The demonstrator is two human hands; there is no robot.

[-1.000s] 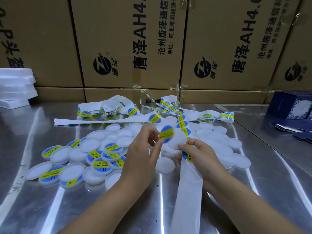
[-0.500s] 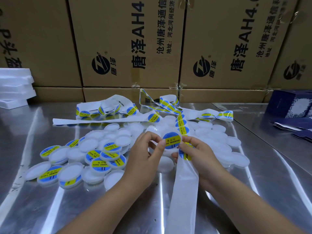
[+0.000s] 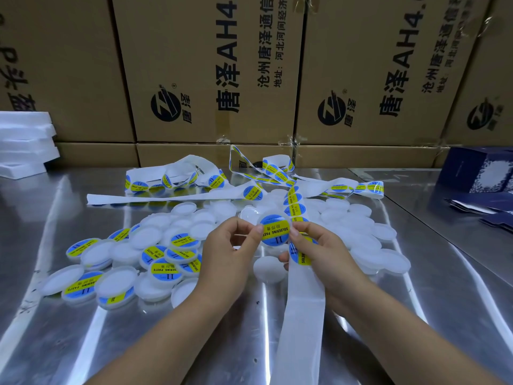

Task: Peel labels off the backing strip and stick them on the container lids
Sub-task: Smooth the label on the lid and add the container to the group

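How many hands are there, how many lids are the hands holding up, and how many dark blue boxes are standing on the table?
hands: 2, the left hand and the right hand
lid held up between them: 1
dark blue box: 1
total: 4

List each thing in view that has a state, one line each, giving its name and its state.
Left hand: pinching the held lid's edge.
Right hand: pinching the lid's other edge.
Round white plastic lid: held up, blue-and-yellow label on.
White paper backing strip: lower part bare.
Lids at left: several labelled.
Lids at right: unlabelled.
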